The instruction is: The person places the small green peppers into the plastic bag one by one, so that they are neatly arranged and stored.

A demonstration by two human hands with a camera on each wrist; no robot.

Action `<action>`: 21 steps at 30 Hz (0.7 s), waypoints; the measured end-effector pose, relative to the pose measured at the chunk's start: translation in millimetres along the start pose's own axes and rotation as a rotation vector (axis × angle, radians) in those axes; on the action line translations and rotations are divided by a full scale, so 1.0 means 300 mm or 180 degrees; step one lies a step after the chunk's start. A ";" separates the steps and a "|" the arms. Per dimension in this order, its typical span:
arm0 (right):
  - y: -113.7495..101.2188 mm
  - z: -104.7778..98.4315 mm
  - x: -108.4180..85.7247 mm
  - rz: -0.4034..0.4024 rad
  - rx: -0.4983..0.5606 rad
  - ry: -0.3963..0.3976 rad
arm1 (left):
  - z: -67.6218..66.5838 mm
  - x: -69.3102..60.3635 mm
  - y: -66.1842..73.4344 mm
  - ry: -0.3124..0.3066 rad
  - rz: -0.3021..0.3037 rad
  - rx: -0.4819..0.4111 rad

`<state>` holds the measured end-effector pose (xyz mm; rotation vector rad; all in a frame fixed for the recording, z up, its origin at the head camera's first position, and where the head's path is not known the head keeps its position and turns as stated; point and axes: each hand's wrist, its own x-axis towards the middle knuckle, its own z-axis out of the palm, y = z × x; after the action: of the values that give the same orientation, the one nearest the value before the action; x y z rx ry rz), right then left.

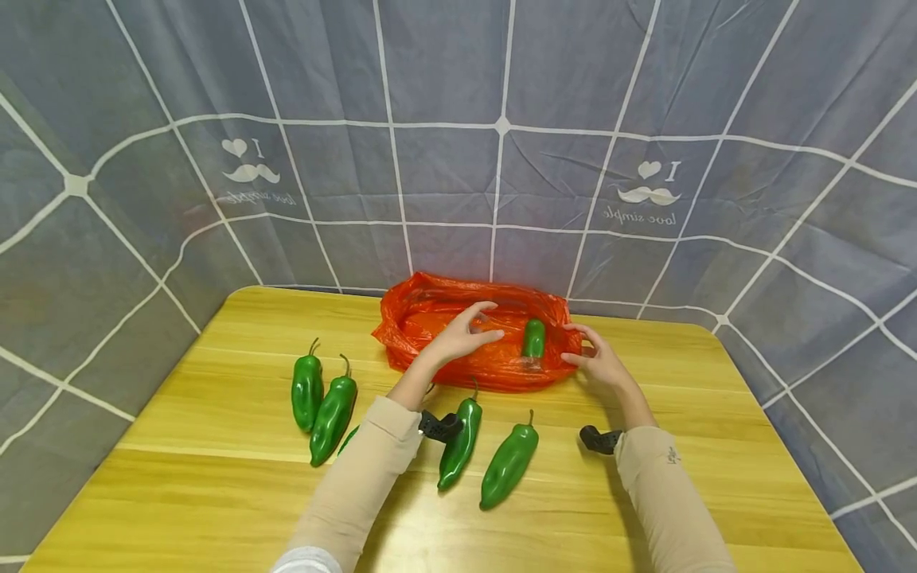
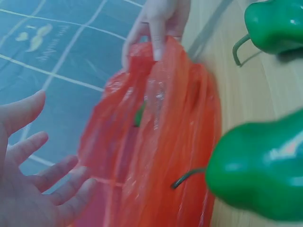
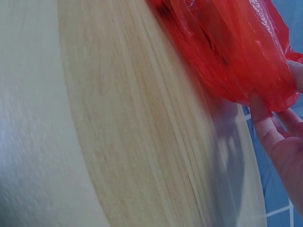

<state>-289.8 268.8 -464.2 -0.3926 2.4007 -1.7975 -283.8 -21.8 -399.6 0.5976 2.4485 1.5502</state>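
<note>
A red plastic bag (image 1: 430, 350) lies at the back of the table with its mouth spread wide. Inside its right part sits a green pepper (image 1: 533, 338). My right hand (image 1: 603, 364) grips the bag's right end, thumb and fingers on either side of the plastic in the right wrist view. Over the bag's opening hovers my left hand (image 1: 458, 338), fingers relaxed and apart, holding nothing; the left wrist view shows its bare palm (image 2: 38, 203). Two long green peppers, one here (image 1: 460, 442) and one further right (image 1: 509, 465), lie in front of the bag.
On the left of the wooden table (image 1: 215, 446) lie two more green peppers, an outer one (image 1: 307, 392) and an inner one (image 1: 333, 419). Another is mostly hidden behind my left forearm. A grey curtain (image 1: 444, 175) with white lines hangs close behind the table.
</note>
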 end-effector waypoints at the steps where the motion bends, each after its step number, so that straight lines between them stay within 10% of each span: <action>1: 0.001 0.000 0.000 0.0003 0.0008 0.0005 | -0.009 -0.015 0.000 0.0008 0.0013 0.0015; 21: -0.002 -0.002 -0.003 -0.0056 -0.0027 0.0005 | -0.279 -0.356 -0.104 0.0357 -0.0039 0.0016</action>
<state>-288.9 269.4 -463.6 -0.4147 2.4142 -1.7958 -225.0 -147.8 -397.2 0.5087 2.5326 1.6148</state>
